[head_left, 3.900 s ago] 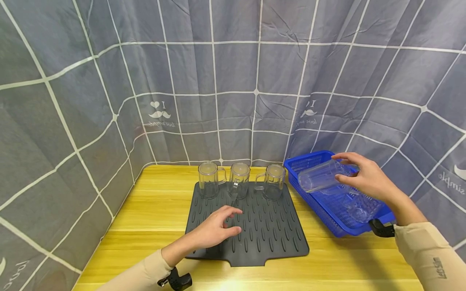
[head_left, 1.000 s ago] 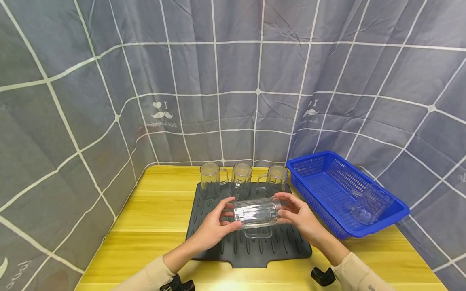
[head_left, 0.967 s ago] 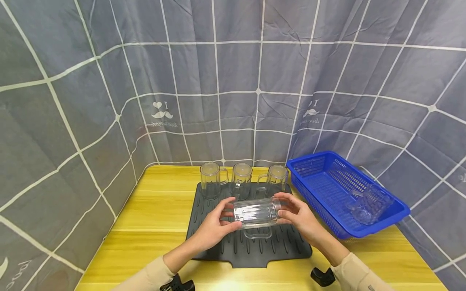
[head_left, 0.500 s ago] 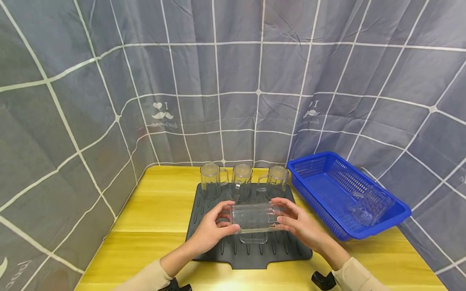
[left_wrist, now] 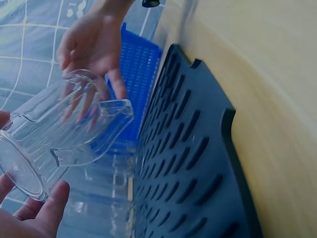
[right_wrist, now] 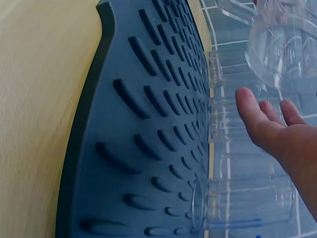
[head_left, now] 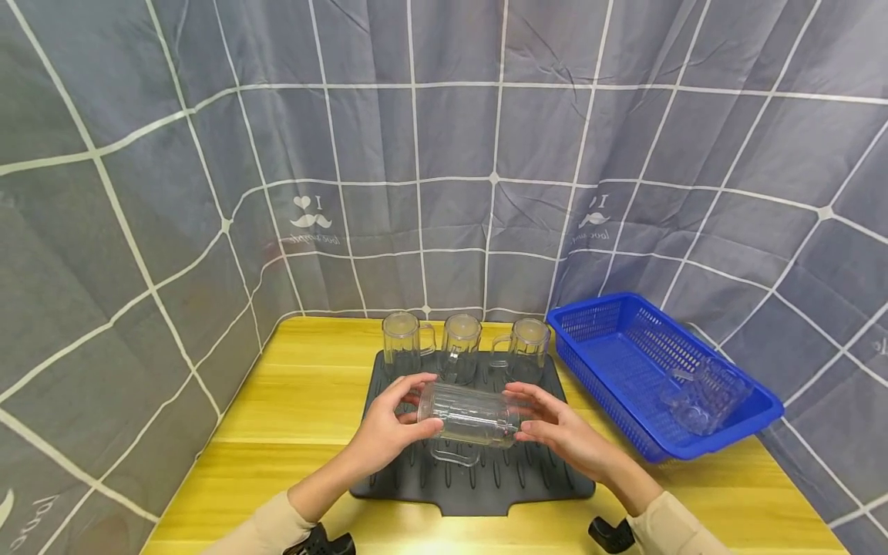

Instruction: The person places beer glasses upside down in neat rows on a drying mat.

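A clear glass mug (head_left: 472, 416) is held sideways above the dark ribbed drying mat (head_left: 479, 489). My left hand (head_left: 390, 422) grips it around the base end, thumb on the near side, as the left wrist view also shows. The mug's handle hangs on the lower side, and its mouth points right. My right hand (head_left: 565, 433) is by the mouth with fingers spread; in the right wrist view a gap shows between its fingertips and the mug. Three more glass mugs, left (head_left: 401, 345), middle (head_left: 461, 348) and right (head_left: 529, 351), stand along the mat's far edge, seemingly upside down.
A blue plastic basket (head_left: 610, 401) sits right of the mat, with clear glassware (head_left: 708, 397) lying in its near right part. The wooden table (head_left: 291, 416) extends left of the mat. A grey gridded curtain (head_left: 451, 139) closes off the back and sides.
The right hand brought the mug from the basket to over the mat, where the left hand took its base. Since half a second ago, the mug has shifted left and tilted, and the right fingers have loosened.
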`<action>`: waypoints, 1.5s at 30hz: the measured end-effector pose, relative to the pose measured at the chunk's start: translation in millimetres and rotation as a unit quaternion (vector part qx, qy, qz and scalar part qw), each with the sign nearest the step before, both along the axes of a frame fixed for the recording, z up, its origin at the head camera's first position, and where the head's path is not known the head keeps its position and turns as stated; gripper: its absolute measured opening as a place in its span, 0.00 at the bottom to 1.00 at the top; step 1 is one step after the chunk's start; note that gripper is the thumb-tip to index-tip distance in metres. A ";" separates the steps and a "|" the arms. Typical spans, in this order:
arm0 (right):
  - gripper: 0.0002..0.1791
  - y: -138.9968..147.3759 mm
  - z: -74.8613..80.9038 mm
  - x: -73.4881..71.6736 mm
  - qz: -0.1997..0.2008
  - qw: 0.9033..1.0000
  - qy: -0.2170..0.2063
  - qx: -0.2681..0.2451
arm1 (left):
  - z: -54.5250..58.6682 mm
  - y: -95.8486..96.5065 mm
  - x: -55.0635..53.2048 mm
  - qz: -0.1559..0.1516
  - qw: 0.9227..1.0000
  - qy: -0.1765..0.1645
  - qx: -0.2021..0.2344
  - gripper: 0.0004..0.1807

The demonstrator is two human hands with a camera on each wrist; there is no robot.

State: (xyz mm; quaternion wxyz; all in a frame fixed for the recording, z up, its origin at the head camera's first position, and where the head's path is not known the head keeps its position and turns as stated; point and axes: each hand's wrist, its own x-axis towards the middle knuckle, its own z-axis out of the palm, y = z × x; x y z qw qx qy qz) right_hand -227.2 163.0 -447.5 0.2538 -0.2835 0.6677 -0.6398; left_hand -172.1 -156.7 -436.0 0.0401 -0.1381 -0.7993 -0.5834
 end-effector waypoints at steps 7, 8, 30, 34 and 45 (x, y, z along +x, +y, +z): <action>0.29 3.4 -3.6 -0.1 -0.024 0.997 0.057 0.043 | 9.6 -16.1 -0.7 0.007 0.999 0.036 -0.041 0.35; 0.28 4.1 -3.9 -0.8 -0.033 0.995 0.074 0.052 | 11.5 -18.6 -1.1 0.010 0.998 0.041 -0.047 0.35; 0.18 20.7 -4.8 -9.2 -0.115 0.967 0.196 0.110 | 35.8 -48.7 -13.2 0.071 0.976 0.056 -0.200 0.37; 0.18 23.5 -7.2 -10.0 -0.121 0.967 0.193 0.117 | 36.2 -53.2 -17.0 0.079 0.968 0.065 -0.231 0.37; 0.19 29.9 -14.4 -14.2 -0.129 0.966 0.191 0.119 | 37.9 -59.6 -27.6 0.088 0.952 0.060 -0.287 0.36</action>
